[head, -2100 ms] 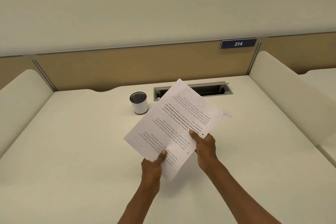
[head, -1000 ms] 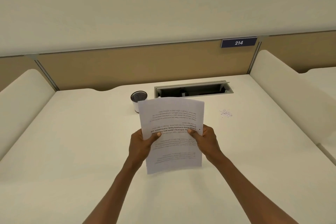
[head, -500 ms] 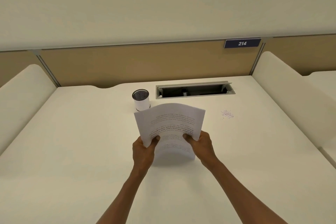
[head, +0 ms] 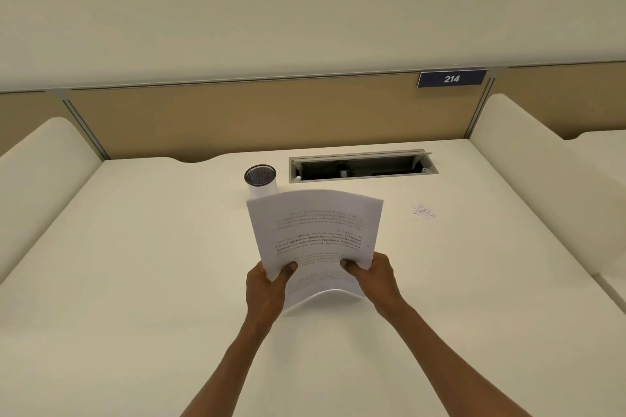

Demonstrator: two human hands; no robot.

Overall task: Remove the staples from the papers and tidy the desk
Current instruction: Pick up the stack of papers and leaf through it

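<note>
Squared up and lowered since a moment ago, the papers (head: 315, 240) now stand nearly upright with their bottom edge pressed on the tabletop (head: 135, 281), where two seconds back they were held slanted in the air. The left hand (head: 267, 288) and right hand (head: 376, 278) each keep a clenched grip on a lower side of the stack, thumbs on the printed face, and the sheets bow between them — the foot of the stack curls forward in a soft arch. That reads as tapping the loose sheets even, which suggests the staple work is done and tidying is under way. The sheets are thin, matte white and floppy, printed with grey text that runs upside down from this view. Behind them stands a small cylindrical pen cup (head: 260, 181), dark mesh at the rim, white below, its base hidden by the sheets. Well to the right lies a little scatter of staples (head: 422, 211) — tiny, glinting, still to be cleared. A grey metal-framed cable slot (head: 362, 166) is sunk into the smooth cream surface at the back.
</note>
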